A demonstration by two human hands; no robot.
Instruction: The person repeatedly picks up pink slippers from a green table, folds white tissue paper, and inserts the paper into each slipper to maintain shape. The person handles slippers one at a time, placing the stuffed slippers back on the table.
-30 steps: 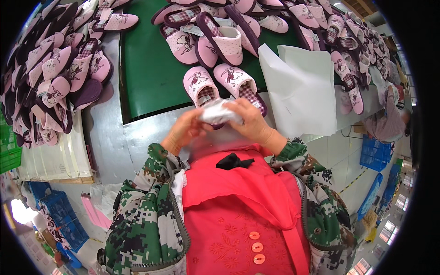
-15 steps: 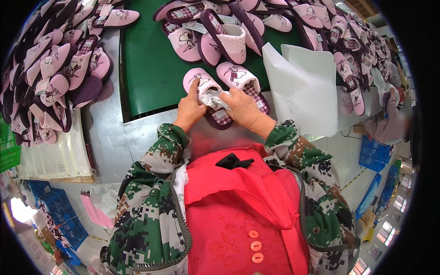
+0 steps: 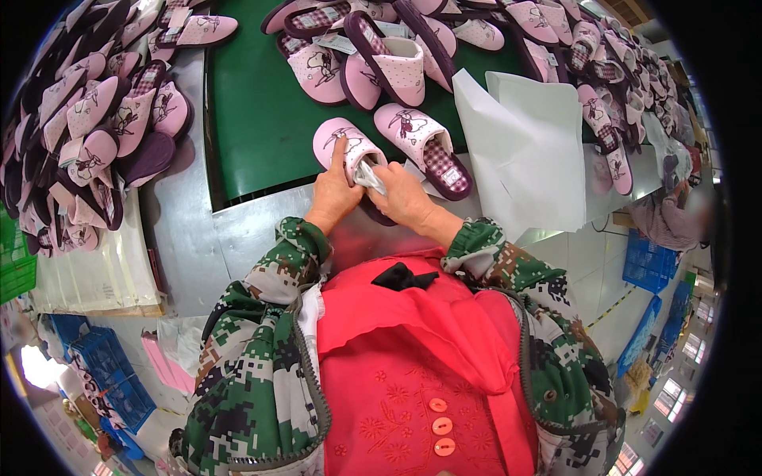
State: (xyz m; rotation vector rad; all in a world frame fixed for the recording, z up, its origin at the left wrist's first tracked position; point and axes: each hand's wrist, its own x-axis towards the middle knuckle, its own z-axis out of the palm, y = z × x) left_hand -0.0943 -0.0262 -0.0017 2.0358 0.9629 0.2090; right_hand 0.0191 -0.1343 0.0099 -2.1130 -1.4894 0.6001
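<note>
Most of the outer view is room: a pale tiled floor [image 3: 591,274] past the bench at right, one blue crate [image 3: 641,262] on that side, another blue crate [image 3: 111,373] at lower left, and a co-worker [image 3: 665,216] near the right edge. The bench [image 3: 198,250] has a bare grey metal border around a green panel [image 3: 246,119]. A left heap [image 3: 87,119] of pink slippers and a right heap [image 3: 619,75] flank it, with a looser cluster [image 3: 389,67] at the far middle — whether any of these are stuffed, I cannot tell. White sheets [image 3: 528,155] lie just right of the near pair.

That pair sits by the front edge, toes away from the person. The right slipper [image 3: 414,133] shows its checked insole and no white at the opening; its toe is hidden inside, so its state is unclear. The left slipper [image 3: 357,144] looks part done: a crumpled white wad [image 3: 370,176] sits at its opening, some of it outside, which seems to be what is left. The right hand [image 3: 406,198] has its grip closed on the wad; the left hand [image 3: 333,194] has its grip partly closed on the left slipper's side — index finger stretched along the upper
</note>
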